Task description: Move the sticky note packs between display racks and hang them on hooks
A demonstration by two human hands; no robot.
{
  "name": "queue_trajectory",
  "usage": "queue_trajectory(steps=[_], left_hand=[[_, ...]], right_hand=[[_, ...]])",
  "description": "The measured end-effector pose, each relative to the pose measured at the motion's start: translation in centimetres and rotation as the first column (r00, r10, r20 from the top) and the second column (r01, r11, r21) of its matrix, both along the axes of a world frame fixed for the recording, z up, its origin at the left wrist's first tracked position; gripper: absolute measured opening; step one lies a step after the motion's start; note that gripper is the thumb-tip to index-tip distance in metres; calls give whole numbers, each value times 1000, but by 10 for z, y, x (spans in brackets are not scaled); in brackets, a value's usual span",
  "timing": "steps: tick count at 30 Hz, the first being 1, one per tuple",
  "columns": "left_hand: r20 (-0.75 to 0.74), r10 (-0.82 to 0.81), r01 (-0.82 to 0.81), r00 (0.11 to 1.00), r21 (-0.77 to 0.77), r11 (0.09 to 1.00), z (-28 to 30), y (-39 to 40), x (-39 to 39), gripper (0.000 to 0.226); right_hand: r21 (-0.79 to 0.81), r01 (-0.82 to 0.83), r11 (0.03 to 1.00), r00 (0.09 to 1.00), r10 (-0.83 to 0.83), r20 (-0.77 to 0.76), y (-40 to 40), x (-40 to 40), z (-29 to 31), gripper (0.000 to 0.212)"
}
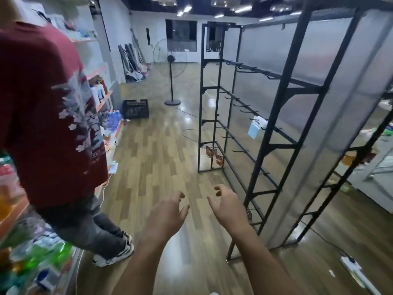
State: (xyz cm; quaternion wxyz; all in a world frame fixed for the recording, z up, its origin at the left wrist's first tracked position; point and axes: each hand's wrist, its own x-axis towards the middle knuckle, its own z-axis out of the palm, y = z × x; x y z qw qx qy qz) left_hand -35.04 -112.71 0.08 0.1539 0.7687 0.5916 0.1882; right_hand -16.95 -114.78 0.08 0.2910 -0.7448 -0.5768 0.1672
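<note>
Your left hand (168, 211) and right hand (226, 206) hang loose, holding nothing; the light, flimsy sticky note pack (255, 129) on the black rack (276, 109) probably wants pinching by its top.

Under the hands (197, 209) the floor (157, 145) looks like glossy wood planks that mirror the ceiling lights. Right of them, the display rack (274, 145) has a matt black metal frame, thin metal hooks (244, 106) and frosted, translucent plastic panels (297, 52).
</note>
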Motion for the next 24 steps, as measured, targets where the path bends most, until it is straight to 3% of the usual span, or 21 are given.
queue_trajectory(steps=[8,15,20,24], left_hand=[[45,-36,35,998,11,999,14,221,53,32],[72,-169,171,983,-19,985,-4,360,110,27],[63,-376,378,924,-22,925,-16,471,173,24],[38,-560,561,827,-23,827,-21,538,217,17]], right_hand=[[-14,76,997,997,-76,31,221,64,10,36],[-31,244,969,970,-244,15,342,117,2,32],[-33,514,857,857,-515,-13,407,170,-20,30],[-64,727,684,682,-730,-50,430,203,-25,31]])
